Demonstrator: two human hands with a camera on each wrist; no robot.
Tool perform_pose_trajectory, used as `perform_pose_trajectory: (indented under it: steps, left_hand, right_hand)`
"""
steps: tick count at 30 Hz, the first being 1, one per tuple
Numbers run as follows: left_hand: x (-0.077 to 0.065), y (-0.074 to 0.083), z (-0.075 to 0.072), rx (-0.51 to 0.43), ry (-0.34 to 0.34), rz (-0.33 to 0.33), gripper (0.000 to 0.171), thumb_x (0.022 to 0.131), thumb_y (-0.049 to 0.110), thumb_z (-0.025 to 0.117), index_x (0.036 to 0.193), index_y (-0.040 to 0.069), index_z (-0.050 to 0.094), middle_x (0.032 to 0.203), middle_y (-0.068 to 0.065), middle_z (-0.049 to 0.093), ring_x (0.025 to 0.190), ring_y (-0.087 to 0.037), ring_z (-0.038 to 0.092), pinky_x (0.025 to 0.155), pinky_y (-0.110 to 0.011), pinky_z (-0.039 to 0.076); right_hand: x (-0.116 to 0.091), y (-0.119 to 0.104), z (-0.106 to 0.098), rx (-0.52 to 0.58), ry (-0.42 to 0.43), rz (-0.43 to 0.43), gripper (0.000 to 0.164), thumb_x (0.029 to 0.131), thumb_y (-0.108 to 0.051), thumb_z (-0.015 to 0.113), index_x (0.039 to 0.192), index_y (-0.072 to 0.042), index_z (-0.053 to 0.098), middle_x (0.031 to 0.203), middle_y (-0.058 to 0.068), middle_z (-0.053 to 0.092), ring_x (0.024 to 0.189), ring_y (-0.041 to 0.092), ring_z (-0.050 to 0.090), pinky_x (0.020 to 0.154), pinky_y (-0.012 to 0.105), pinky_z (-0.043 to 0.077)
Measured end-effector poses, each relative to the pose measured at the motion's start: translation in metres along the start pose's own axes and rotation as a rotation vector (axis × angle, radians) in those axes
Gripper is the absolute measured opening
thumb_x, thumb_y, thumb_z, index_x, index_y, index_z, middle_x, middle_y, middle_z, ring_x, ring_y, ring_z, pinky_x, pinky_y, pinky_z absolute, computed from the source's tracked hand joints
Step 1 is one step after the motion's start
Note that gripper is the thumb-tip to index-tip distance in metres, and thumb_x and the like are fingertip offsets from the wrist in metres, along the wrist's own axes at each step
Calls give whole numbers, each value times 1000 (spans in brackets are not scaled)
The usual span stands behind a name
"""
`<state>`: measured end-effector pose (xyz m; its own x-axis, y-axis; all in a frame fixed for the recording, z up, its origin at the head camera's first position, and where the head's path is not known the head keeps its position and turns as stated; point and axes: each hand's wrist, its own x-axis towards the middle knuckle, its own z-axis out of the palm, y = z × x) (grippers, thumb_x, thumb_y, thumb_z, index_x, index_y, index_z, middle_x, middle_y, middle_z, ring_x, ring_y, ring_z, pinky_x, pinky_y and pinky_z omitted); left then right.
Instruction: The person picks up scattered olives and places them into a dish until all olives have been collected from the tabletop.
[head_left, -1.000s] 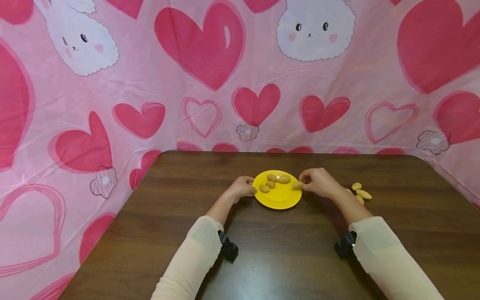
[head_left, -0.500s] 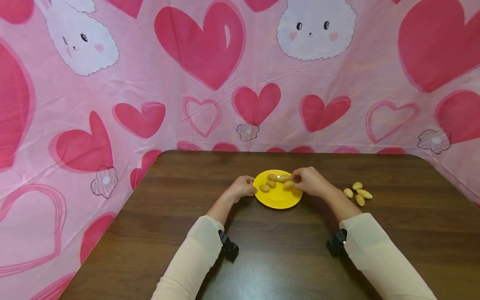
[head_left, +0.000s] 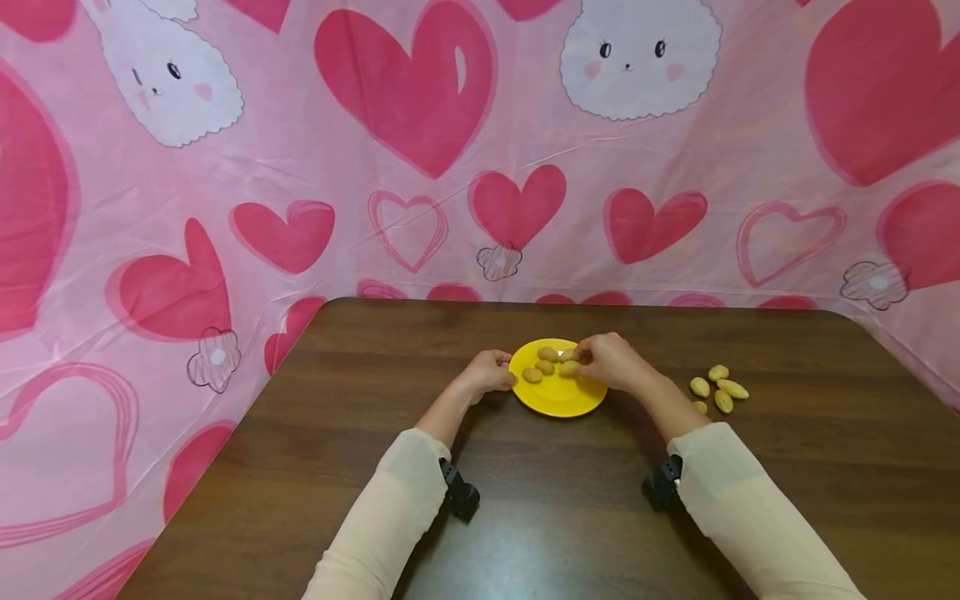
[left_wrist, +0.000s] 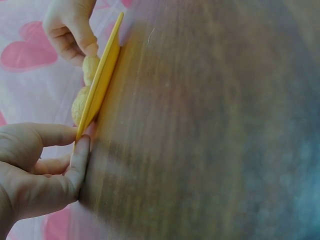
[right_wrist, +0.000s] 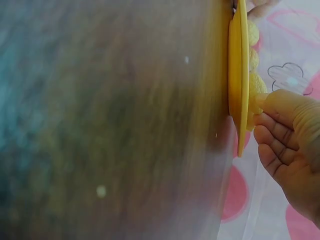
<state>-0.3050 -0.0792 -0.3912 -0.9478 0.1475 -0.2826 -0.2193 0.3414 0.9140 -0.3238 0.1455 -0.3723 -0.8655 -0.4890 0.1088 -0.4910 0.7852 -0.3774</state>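
A yellow plate (head_left: 558, 400) sits on the brown table with several tan, rough-shelled peanuts (head_left: 532, 375) grouped on its far half. My left hand (head_left: 487, 372) pinches the plate's left rim; in the left wrist view the thumb (left_wrist: 80, 157) is on the underside and a finger is on top. Over the right side of the plate, my right hand (head_left: 611, 361) pinches a peanut (head_left: 568, 367) with thumb and fingertips, low against the plate. The right wrist view has this right hand (right_wrist: 292, 140) at the peanuts (right_wrist: 256, 85), its other fingers curled in.
Several more peanuts (head_left: 723, 401) lie in a loose cluster on the table (head_left: 555, 500) to the right of the plate, beside my right forearm. A pink cloth with hearts (head_left: 517, 200) hangs behind the table's far edge.
My right hand has moved left from the plate's right rim to over the plate, bringing a peanut in among the others. The left hand keeps its hold on the rim.
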Motion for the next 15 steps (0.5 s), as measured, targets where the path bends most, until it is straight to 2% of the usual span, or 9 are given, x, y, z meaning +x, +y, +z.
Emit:
perform_pose_trajectory:
  steps: [15]
  left_hand:
    - [-2,1,1,13,5,6,46,81,-9,60,125,-9,48,110,-17,53,94,-24,57,80,-32,53]
  right_hand:
    - [2,-5,2,-14,-20,11,13,79,-9,71,89,-1,70,76,3,64,71,18,54,71,32,52]
